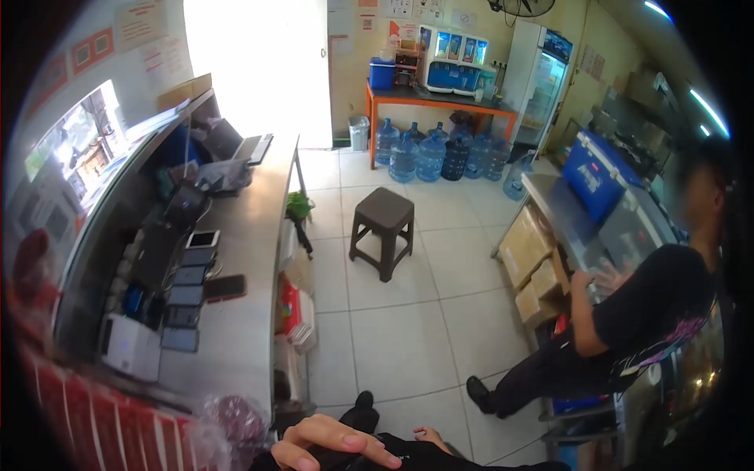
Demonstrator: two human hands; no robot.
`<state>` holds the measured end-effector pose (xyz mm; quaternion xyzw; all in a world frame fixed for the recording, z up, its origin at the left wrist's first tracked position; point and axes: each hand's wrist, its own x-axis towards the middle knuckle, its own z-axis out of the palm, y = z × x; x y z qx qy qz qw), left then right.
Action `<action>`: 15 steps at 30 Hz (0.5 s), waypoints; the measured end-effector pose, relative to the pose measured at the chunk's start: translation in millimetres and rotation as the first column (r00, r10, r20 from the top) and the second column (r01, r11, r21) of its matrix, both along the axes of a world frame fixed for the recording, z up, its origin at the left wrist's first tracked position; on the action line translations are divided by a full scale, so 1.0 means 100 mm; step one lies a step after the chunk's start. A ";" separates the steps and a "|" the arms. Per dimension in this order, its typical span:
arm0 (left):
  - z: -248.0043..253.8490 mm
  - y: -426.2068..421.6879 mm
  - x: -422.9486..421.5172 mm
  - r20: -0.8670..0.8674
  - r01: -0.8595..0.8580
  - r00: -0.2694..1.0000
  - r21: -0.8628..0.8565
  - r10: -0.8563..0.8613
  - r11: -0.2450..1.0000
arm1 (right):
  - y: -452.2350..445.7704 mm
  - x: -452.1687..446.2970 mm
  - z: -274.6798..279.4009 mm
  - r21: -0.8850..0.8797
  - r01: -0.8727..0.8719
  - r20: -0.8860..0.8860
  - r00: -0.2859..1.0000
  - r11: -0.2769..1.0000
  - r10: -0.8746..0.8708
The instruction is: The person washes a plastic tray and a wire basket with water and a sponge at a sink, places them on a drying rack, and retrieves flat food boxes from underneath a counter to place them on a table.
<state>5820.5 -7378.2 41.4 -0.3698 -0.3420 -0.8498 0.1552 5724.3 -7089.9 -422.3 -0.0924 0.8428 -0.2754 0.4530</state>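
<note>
My left hand (334,441) is at the bottom edge, close to the camera, in front of my black clothing (416,455). Its fingers reach out to the right, slightly bent and apart, with nothing visible in them. Farther right, only a small part of my right hand (428,434) shows past the black cloth. The rest of it is hidden, so its grip cannot be made out. Left of my hands, a clear plastic bag with something reddish inside (236,420) lies at the near end of the metal counter (243,337).
Several phones (186,295), a dark phone (225,287) and a white device (132,347) line the counter. A brown stool (382,220) stands ahead on tiles. At right, a person in black (652,298) faces a steel table with a blue cooler box (598,177). Water jugs (430,153) stand behind.
</note>
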 end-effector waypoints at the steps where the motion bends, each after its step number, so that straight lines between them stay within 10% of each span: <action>1: 0.18 -0.03 -0.33 -0.097 -0.153 0.982 0.072 0.160 0.986 | -0.10 -0.25 0.02 -0.004 0.055 -0.022 0.998 0.998 -0.055; 9: 0.56 -0.55 -2.20 -0.080 -0.128 0.986 0.199 0.146 0.972 | -0.47 -1.60 0.30 -0.007 0.475 -0.127 0.872 0.880 -0.472; 15: 0.48 -1.06 -3.32 -0.349 -0.156 0.934 -0.194 0.081 0.968 | -0.33 -2.31 0.34 0.355 0.253 0.136 0.938 0.900 -0.318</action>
